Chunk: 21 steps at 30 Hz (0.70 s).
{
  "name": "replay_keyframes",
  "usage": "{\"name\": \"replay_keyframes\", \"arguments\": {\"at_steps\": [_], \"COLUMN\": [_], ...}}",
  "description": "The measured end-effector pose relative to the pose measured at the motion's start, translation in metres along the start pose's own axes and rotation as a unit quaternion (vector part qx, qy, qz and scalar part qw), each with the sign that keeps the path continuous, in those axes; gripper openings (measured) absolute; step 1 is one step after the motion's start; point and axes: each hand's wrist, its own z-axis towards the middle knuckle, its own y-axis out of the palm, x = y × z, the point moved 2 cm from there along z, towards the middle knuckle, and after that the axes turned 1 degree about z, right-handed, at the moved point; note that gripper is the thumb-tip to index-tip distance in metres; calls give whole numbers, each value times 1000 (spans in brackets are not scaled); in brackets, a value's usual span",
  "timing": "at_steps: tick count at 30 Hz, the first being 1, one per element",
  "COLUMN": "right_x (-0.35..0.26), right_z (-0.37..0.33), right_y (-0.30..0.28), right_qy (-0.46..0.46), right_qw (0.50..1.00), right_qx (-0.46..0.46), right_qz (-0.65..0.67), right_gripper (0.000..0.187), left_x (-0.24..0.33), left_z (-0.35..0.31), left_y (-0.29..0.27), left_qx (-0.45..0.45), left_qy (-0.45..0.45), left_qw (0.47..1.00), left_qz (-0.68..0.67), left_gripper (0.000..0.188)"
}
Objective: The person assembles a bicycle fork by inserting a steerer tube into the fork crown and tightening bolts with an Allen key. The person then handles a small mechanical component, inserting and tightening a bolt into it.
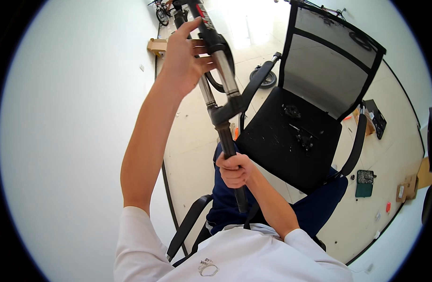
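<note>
A black bicycle suspension fork (227, 77) with silver stanchions is held up at a slant in front of me. Its crown (229, 111) sits between my two hands, and the legs run off past the upper edge. My left hand (182, 63) is wrapped about the legs, thumb on one black lower and fingers reaching between the two legs. Below the crown, my right hand (235, 170) closes round the dark steerer tube (229, 143), whose end points down toward my lap.
Facing me is a black mesh-backed office chair (291, 141) with small dark parts (304, 140) on its seat. A small wheel (263, 77) lies beyond its armrest. Cardboard boxes (408, 188) and a dark green case (364, 189) lie on the floor at right. A white wall (75, 131) rises on the left.
</note>
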Motion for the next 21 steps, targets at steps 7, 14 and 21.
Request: {"name": "replay_keyframes", "arguments": {"at_steps": [7, 14, 21], "right_x": [26, 28, 21], "right_z": [-3, 5, -22], "right_y": [5, 35, 25], "right_qy": [18, 3, -54], "right_qw": [990, 981, 997], "right_qx": [-124, -190, -45], "right_qz": [71, 47, -44], "right_gripper": [38, 37, 35], "left_x": [-3, -6, -79], "left_z": [-22, -33, -82], "left_y": [8, -9, -27], "left_qx": [-62, -147, -100], "left_qy": [-3, -3, 204], "left_qw": [998, 987, 936], "left_qz": [-11, -60, 271], "left_gripper": [80, 73, 45]}}
